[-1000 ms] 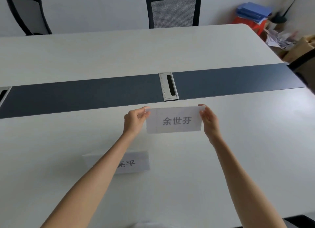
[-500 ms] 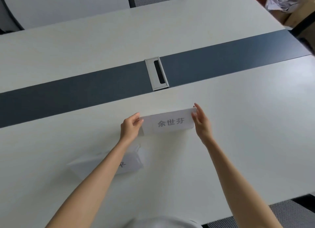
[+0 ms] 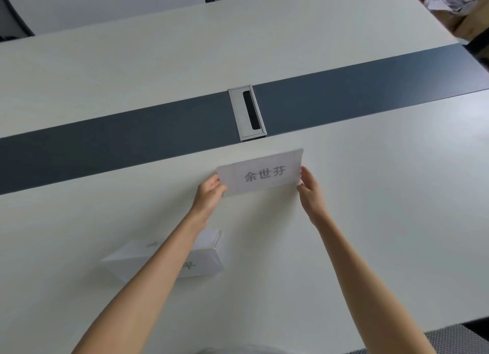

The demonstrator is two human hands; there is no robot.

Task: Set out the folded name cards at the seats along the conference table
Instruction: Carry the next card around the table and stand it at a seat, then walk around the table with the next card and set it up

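Both grips (hands) (image 3: 210, 193) (image 3: 309, 188) on name card (image 3: 260, 172)

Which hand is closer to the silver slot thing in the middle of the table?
Left, but only slightly. The left hand grips the name card below and left of the silver cable slot; the right hand holds the card's other end, below and farther right.

Name card (image 3: 260, 174) on table (image 3: 383, 221) before cable port (image 3: 247, 112); second card (image 3: 161, 261) nearer, seemingly leftward.
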